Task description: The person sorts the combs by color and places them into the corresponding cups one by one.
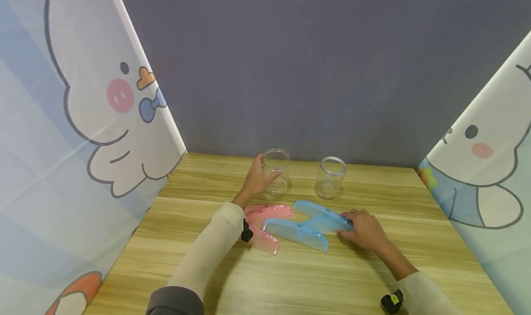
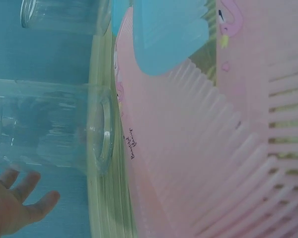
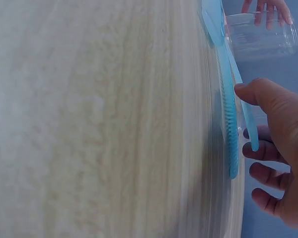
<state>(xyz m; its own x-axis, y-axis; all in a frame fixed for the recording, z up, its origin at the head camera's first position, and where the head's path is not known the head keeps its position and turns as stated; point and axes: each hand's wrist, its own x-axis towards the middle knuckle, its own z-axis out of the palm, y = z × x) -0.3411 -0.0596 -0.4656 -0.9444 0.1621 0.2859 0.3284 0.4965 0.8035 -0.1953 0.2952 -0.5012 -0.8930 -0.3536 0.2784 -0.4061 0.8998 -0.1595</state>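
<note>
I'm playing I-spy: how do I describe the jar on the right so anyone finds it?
Look at the far end of the wooden table, by the dark grey backdrop. The clear right jar stands there. The left hand is at the left jar; no hand is at this one.

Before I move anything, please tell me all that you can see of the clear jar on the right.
The clear jar is a cylinder, glass or plastic by its look, with a shiny round rim. It stands upright on the table, behind the blue combs, seems empty, and touches only the table.
</note>
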